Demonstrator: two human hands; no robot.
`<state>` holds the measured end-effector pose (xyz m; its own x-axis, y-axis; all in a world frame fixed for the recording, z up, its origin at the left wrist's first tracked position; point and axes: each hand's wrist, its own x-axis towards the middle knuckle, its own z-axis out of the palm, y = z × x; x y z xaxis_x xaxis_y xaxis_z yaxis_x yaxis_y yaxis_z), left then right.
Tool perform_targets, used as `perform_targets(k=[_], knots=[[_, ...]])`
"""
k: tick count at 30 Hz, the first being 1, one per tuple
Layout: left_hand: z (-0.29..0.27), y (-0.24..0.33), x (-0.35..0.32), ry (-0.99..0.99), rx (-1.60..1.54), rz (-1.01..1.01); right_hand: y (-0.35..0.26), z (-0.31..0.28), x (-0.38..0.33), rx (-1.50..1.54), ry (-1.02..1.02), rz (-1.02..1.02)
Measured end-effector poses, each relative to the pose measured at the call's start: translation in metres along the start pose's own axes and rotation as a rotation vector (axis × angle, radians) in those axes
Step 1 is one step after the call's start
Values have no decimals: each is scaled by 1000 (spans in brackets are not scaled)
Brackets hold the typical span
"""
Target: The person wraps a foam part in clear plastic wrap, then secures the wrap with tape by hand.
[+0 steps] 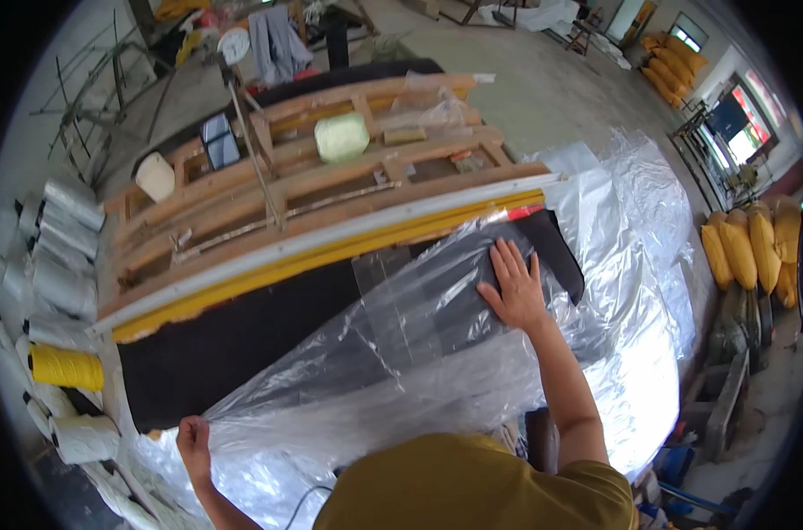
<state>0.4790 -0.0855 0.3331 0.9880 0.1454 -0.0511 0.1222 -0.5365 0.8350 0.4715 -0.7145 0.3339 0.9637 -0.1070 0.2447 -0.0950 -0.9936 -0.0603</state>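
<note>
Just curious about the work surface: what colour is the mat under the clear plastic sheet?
Black. The mat shows best in the head view, left of the plastic sheet.

sheet (401,353): I see clear, glossy plastic
mat (233,340) beneath sheet: black
strip (331,252) beyond mat: yellow
spool (65,367) left of mat: yellow
shirt (472,486): mustard

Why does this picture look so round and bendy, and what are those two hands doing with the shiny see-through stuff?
The camera sits on a person's head and looks down, so its wide lens bends straight edges. Both hands are that person's. The left hand pinches a corner of a big clear plastic sheet. The right hand presses flat on the sheet. Under it lies a black mat on the worktable. Behind stands a wooden frame with a pale green thread spool. White and yellow spools line the left side.
</note>
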Motion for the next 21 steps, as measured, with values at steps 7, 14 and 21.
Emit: perform_targets(k=[7,14,21], knots=[[-75,-165,-73,141,478,-161,-93,-12,-1,192,-115,-384],[-24,-201,-132,445,502,-358,-125,8,66,387,181,-56],[-51,-168,-68,896,-28,-146,-103,38,76,1297,380,28]])
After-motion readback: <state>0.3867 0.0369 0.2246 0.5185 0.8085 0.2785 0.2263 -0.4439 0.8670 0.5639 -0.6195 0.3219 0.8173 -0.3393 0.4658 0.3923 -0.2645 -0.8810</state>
